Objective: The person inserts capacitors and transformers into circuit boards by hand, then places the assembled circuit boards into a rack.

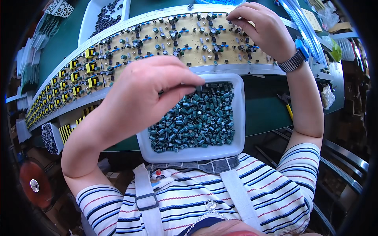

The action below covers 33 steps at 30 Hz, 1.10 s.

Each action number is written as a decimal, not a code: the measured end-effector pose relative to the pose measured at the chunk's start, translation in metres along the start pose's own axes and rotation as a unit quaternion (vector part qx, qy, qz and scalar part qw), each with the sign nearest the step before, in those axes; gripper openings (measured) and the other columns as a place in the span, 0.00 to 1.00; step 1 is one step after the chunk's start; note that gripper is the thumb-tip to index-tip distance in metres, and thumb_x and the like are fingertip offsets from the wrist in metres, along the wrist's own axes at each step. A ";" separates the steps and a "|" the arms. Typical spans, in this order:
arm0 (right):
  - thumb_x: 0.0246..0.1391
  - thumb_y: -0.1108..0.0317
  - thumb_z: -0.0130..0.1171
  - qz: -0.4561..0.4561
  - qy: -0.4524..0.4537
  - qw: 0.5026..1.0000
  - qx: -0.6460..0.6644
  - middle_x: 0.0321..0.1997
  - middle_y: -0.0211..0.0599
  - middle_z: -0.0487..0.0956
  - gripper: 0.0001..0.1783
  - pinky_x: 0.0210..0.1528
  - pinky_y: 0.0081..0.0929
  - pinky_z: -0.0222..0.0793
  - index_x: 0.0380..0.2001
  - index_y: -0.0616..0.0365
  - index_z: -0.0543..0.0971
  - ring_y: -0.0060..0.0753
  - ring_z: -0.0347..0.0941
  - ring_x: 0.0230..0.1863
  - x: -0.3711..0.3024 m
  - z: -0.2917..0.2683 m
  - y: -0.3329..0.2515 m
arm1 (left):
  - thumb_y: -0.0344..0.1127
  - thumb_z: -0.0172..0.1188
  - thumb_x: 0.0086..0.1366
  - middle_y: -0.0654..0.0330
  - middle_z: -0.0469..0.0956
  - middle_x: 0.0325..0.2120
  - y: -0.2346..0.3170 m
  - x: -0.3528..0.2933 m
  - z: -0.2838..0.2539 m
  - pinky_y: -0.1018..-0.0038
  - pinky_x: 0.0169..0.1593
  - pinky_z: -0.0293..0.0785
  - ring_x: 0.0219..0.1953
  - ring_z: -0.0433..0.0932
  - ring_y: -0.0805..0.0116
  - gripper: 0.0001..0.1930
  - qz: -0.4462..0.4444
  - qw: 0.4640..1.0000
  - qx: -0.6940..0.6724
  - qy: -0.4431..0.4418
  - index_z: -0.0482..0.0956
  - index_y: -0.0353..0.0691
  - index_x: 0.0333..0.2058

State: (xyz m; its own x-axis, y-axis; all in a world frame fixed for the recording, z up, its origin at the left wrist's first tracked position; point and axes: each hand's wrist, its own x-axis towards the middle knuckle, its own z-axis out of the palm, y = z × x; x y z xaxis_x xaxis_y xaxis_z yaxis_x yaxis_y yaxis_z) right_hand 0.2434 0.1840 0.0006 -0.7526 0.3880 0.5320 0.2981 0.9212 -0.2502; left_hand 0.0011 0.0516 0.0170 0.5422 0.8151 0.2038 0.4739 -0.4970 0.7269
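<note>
A white plastic tray [239, 118] stands in front of my body, filled with small green cylindrical capacitors [197, 126]. My left hand [151, 84] reaches over its far left part. The thumb and forefinger pinch there, with a dark green capacitor [198, 89] at their tips. Beyond the tray lies a long tan circuit board panel [193, 47], set with rows of parts. At its far right edge is my right hand [262, 29], thumb and forefinger drawn together close to the board. Whatever those fingertips hold is too small to make out.
Yellow-wrapped transformers [90, 67] crowd the panel's left part. A white bin of black parts [125, 15] stands behind it, and a blue container [220, 1] at the back. Yellow-handled pliers [289, 110] lie on the right of the green table [260, 112]. Clear tubes [307, 35] lie at back right.
</note>
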 end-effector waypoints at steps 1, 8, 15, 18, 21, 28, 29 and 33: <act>0.45 0.74 0.59 0.094 -0.073 0.992 -0.048 0.32 0.39 0.78 0.06 0.42 0.33 0.70 0.30 0.59 0.79 0.42 0.73 0.38 0.002 -0.004 -0.007 | 0.21 0.63 0.52 0.59 0.79 0.30 -0.003 0.002 0.000 0.78 0.32 0.73 0.30 0.77 0.72 0.11 -0.013 1.000 -0.011 0.006 0.81 0.36 0.36; 0.46 0.74 0.59 0.076 -0.091 0.991 -0.061 0.32 0.38 0.78 0.06 0.41 0.33 0.70 0.31 0.59 0.79 0.42 0.74 0.37 0.000 -0.007 -0.003 | 0.23 0.61 0.56 0.61 0.80 0.31 -0.003 0.021 -0.008 0.82 0.34 0.71 0.31 0.76 0.77 0.09 -0.092 0.995 -0.021 0.034 0.81 0.35 0.37; 0.46 0.72 0.61 -0.100 0.071 0.991 0.043 0.32 0.37 0.78 0.09 0.39 0.32 0.70 0.34 0.58 0.79 0.40 0.74 0.36 -0.008 0.000 -0.020 | 0.27 0.62 0.57 0.60 0.79 0.29 -0.026 0.046 -0.021 0.77 0.34 0.72 0.29 0.76 0.70 0.07 -0.159 0.985 -0.011 0.072 0.81 0.36 0.36; 0.42 0.67 0.63 -0.002 -0.227 0.974 0.015 0.30 0.33 0.75 0.12 0.37 0.31 0.67 0.34 0.56 0.78 0.37 0.72 0.35 -0.021 -0.005 -0.085 | 0.33 0.62 0.59 0.58 0.80 0.26 -0.033 0.058 -0.027 0.72 0.33 0.71 0.27 0.76 0.64 0.07 -0.171 0.982 0.019 0.083 0.83 0.36 0.32; 0.43 0.64 0.62 -0.007 -0.325 0.944 0.052 0.30 0.31 0.75 0.11 0.39 0.30 0.65 0.32 0.55 0.79 0.34 0.71 0.36 -0.043 0.014 -0.121 | 0.33 0.63 0.57 0.54 0.79 0.24 -0.028 0.074 -0.024 0.72 0.32 0.71 0.26 0.75 0.64 0.08 -0.156 0.982 0.086 0.060 0.82 0.34 0.31; 0.46 0.63 0.61 -0.030 -0.330 0.930 0.161 0.32 0.29 0.75 0.11 0.43 0.28 0.64 0.34 0.54 0.79 0.31 0.71 0.38 -0.060 0.033 -0.120 | 0.31 0.63 0.55 0.53 0.77 0.24 -0.044 0.082 -0.016 0.69 0.36 0.71 0.30 0.75 0.57 0.06 -0.082 0.975 0.202 0.047 0.82 0.33 0.29; 0.46 0.63 0.61 -0.031 -0.298 0.938 0.172 0.32 0.29 0.75 0.11 0.42 0.28 0.64 0.34 0.54 0.78 0.31 0.71 0.38 -0.062 0.034 -0.121 | 0.31 0.63 0.54 0.53 0.76 0.25 -0.046 0.082 -0.016 0.68 0.37 0.71 0.31 0.75 0.56 0.06 -0.065 0.973 0.218 0.048 0.82 0.34 0.28; 0.47 0.66 0.61 -0.014 -0.231 0.950 0.210 0.32 0.30 0.75 0.10 0.41 0.27 0.65 0.34 0.54 0.78 0.31 0.72 0.37 -0.062 0.031 -0.121 | 0.30 0.62 0.54 0.55 0.76 0.26 -0.044 0.087 -0.017 0.67 0.40 0.70 0.35 0.74 0.55 0.05 0.014 0.968 0.251 0.018 0.82 0.35 0.29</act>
State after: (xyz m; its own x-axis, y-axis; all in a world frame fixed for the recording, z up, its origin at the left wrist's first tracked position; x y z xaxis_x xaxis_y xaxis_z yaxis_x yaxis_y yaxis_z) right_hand 0.2356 0.0478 -0.0269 -0.9631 0.2203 0.1546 0.0878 0.8002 -0.5933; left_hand 0.0158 0.1497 0.0136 0.5390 0.8046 0.2490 0.7419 -0.5935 0.3119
